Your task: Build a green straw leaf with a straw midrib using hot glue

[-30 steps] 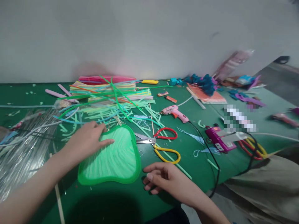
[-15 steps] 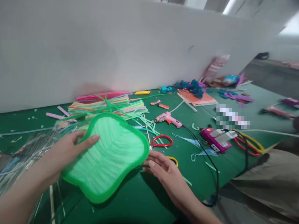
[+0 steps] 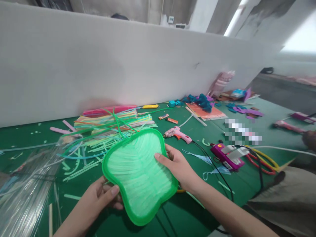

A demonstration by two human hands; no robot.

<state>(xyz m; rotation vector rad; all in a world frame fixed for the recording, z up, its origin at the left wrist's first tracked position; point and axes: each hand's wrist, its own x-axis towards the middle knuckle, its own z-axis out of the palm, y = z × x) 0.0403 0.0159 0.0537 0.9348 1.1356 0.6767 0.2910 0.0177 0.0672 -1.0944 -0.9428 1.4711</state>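
A light green, wavy-edged panel [image 3: 140,174] with a darker green rim is held above the table, tilted. My left hand [image 3: 103,196] pinches its lower left edge, thumb on the front and fingers behind. On the upper right edge, my right hand [image 3: 176,163] grips the rim, its thumb lying on the panel's face and its other fingers partly hidden behind. Just beyond the right hand lies a pink glue gun [image 3: 178,134] with a black cord. Behind the panel is a pile of coloured strips [image 3: 116,123].
Clear plastic wrappers [image 3: 32,194] lie at the left. A magenta power strip [image 3: 227,156] with plugs, cables and blue tassels are at the right. An orange sheet [image 3: 207,112] lies farther back, before a white partition [image 3: 98,65]. Someone's clothed leg [image 3: 283,197] shows at lower right.
The panel has turned and shifted right. My left hand has moved to its lower left edge, and my right hand, earlier beside the right edge, now grips it. The view has tilted up slightly.
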